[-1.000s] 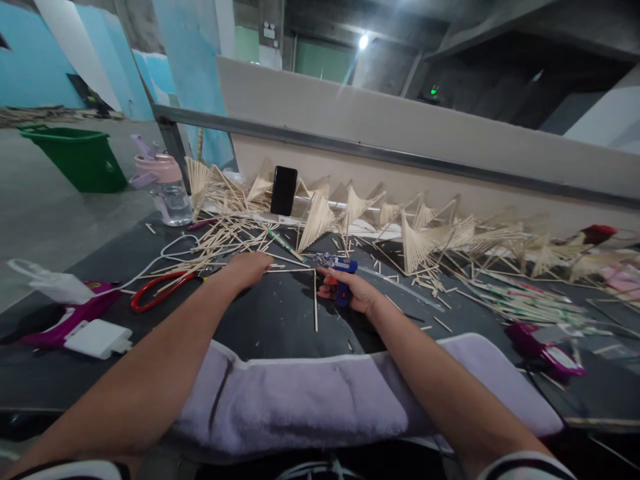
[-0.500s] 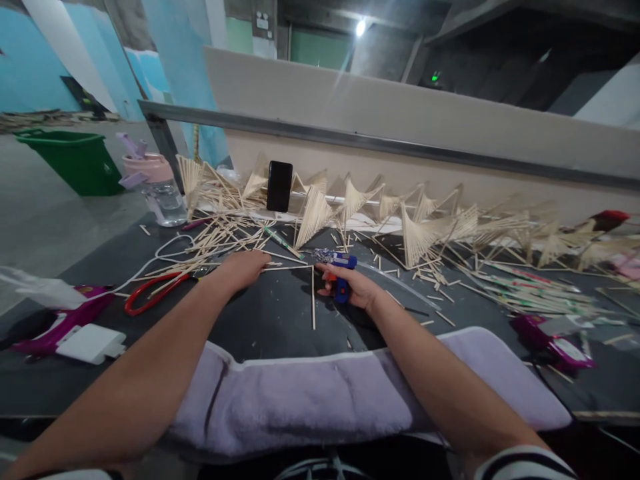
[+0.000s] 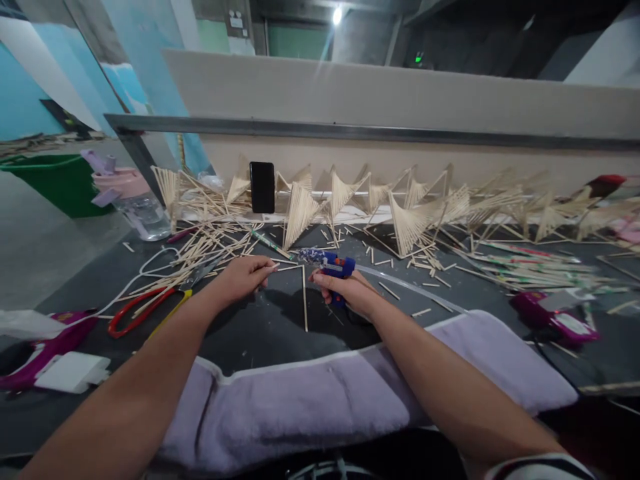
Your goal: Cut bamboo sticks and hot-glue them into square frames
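Note:
My right hand (image 3: pixel 346 292) is wrapped around a blue hot glue gun (image 3: pixel 339 265), whose wrapped nozzle points left. A clear glue stick (image 3: pixel 400 283) trails from the gun's back. My left hand (image 3: pixel 246 277) is closed in a pinch, with the pale tip of a thin wooden stick (image 3: pixel 275 267) at its fingertips; the rest of it is hard to make out. Between the hands, another thin stick (image 3: pixel 305 300) lies pointing toward me, its far end meeting a crosswise stick (image 3: pixel 290 269). Just beyond lies a green-patterned stick (image 3: pixel 270 244).
Fan-shaped stick structures (image 3: pixel 303 213) line the back beside an upright phone (image 3: pixel 263 187). Loose sticks (image 3: pixel 200 247), red-handled scissors (image 3: pixel 135 317), a white cable (image 3: pixel 145 267) and a water bottle (image 3: pixel 135 200) are left. A purple device (image 3: pixel 553 317) is right; a lilac cushion (image 3: pixel 300 407) lies in front.
My left hand has drawn slightly back and now shows a pinch with a pale tip. The glue gun stays in my right hand, nozzle near the sticks' corner. The view has shifted slightly.

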{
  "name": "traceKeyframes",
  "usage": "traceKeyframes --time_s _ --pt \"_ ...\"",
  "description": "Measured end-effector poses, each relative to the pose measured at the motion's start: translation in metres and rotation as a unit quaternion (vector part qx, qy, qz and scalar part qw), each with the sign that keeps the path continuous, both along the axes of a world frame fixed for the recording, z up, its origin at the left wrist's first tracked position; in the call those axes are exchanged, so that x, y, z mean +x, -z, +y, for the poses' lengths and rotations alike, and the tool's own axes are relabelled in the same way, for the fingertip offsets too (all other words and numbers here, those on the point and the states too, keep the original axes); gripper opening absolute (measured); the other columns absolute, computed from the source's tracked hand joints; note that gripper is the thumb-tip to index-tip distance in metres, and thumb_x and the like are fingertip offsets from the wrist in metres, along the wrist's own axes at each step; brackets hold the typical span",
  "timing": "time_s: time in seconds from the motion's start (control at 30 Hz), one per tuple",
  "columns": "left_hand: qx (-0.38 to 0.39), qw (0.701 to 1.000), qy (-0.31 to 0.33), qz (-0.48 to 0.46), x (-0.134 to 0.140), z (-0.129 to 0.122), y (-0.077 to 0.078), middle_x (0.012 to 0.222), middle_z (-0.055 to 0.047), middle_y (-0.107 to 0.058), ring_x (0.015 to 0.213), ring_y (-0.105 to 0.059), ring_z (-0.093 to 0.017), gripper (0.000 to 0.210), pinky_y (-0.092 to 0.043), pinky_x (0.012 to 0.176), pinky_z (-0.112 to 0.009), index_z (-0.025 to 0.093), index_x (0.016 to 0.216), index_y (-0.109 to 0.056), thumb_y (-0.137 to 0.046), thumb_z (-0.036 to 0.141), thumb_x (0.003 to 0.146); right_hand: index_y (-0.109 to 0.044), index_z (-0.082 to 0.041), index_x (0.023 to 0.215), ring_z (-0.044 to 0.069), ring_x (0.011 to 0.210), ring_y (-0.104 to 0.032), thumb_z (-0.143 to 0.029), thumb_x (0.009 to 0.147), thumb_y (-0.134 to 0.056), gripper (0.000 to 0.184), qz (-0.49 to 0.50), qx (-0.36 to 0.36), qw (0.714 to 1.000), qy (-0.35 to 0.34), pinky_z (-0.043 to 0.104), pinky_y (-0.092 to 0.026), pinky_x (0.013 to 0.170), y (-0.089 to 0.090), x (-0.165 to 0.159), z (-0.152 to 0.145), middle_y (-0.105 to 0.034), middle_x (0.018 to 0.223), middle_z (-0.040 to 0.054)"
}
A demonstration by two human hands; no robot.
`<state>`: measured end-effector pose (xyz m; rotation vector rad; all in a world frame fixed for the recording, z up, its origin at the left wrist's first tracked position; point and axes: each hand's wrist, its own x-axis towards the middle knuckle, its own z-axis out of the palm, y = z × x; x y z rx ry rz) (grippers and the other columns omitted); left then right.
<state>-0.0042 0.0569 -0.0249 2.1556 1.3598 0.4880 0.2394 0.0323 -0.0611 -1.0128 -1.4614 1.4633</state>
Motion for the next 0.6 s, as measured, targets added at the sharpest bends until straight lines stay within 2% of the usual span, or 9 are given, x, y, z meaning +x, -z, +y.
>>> traceKeyframes --time_s 0.07,0.17,0.33,0.6 --pt "-0.081 0.994 -0.006 -0.073 0.0015 -0.0016 0.0007 0.062 0.001 -0.057 0.045 -0.047 -0.009 0.035 -0.036 0.046 -0.021 0.016 0.087 -0.056 -0.040 0.048 0.082 -0.064 -0.016 0.083 0.011 0.051 -0.053 -0.044 0.068 -0.065 0.032 -0.046 0.014 0.999 0.009 0.022 -0.046 0.050 -0.0006 -0.0017 -0.0028 -0.055 0.055 -0.0012" --pt "-0.135 0.983 -0.018 -0.122 0.0010 0.0002 0.0034 0.061 0.001 -0.056 0.041 -0.045 -0.008 0.035 -0.032 0.042 -0.019 0.016 0.087 -0.056 -0.046 0.049 0.079 -0.063 -0.017 0.074 0.012 0.054 -0.053 -0.042 0.066 -0.067 0.027 -0.096 0.059 0.993 0.040 0.022 -0.044 0.052 -0.0009 -0.0030 -0.0038 -0.057 0.058 -0.0007" --pt "-0.155 0.977 -0.003 -0.148 0.0003 0.0025 0.0068 0.060 0.000 -0.057 0.041 -0.045 -0.007 0.032 -0.031 0.041 -0.018 0.016 0.083 -0.056 -0.049 0.047 0.078 -0.061 -0.017 0.067 0.011 0.054 -0.046 -0.038 0.065 -0.066 0.022 -0.172 0.141 0.972 0.073 0.022 -0.036 0.050 -0.0019 -0.0029 -0.0036 -0.054 0.058 -0.0022" --pt "-0.145 0.979 0.023 -0.142 0.0047 -0.0019 0.0035 0.059 0.000 -0.058 0.042 -0.045 -0.006 0.029 -0.033 0.042 -0.018 0.015 0.070 -0.054 -0.051 0.044 0.078 -0.062 -0.017 0.068 0.012 0.053 -0.044 -0.040 0.066 -0.062 0.023 -0.220 0.145 0.962 0.074 0.024 -0.036 0.051 -0.0037 -0.0062 -0.0059 -0.053 0.057 -0.0014"
